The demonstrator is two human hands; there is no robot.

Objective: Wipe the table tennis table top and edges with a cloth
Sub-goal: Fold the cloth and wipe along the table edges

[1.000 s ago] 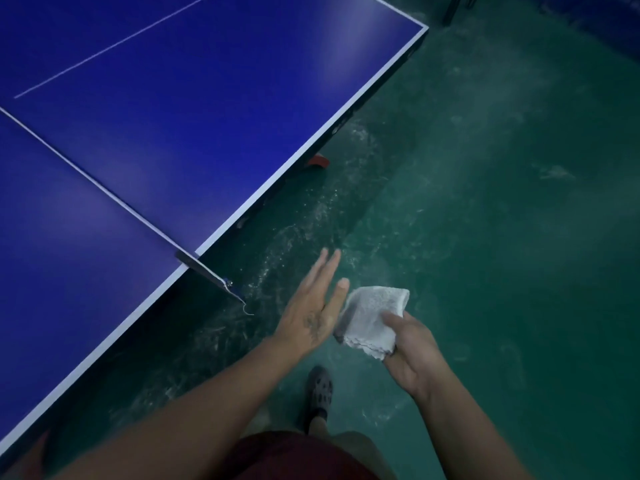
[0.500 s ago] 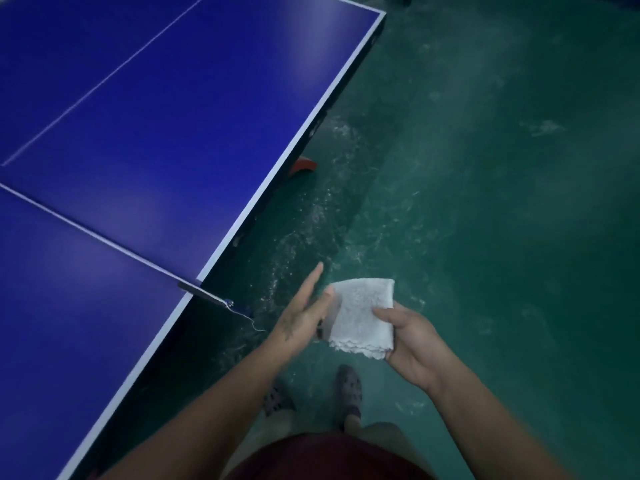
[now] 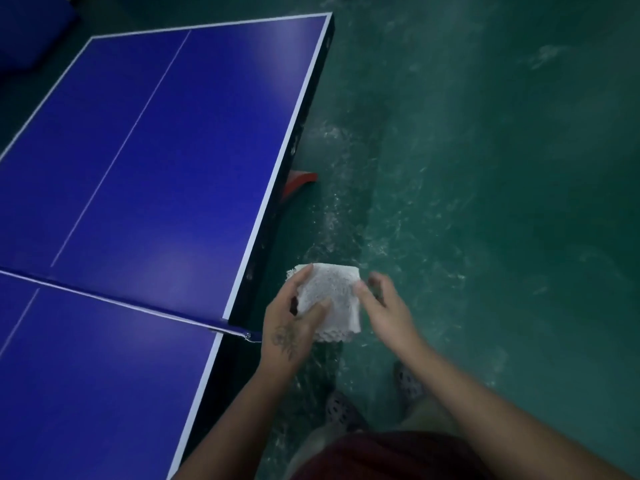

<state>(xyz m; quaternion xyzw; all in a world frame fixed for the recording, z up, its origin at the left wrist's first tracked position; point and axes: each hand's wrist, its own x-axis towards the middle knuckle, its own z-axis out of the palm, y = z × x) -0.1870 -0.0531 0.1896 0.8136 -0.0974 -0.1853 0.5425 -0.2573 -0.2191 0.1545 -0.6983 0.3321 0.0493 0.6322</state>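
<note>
The blue table tennis table [image 3: 166, 174] fills the left of the head view, with white lines and a white side edge [image 3: 277, 174] running toward me. A folded white cloth [image 3: 332, 299] is held in the air just right of that edge, near the net bracket [image 3: 247, 336]. My left hand [image 3: 294, 323] grips the cloth, thumb across its front and fingers along its left side. My right hand [image 3: 384, 306] is at the cloth's right edge; its thumb tip touches the cloth and its loosely curled fingers stay off it.
The green floor [image 3: 485, 202] with white scuff marks stretches to the right. A red part [image 3: 301, 180] sticks out from under the table's side. My feet in dark perforated shoes [image 3: 341, 408] stand beside the table's edge.
The cloth has passed from my right hand into my left hand, which was flat and open beside it. My right hand has loosened its hold. The view has swung toward the table's far end.
</note>
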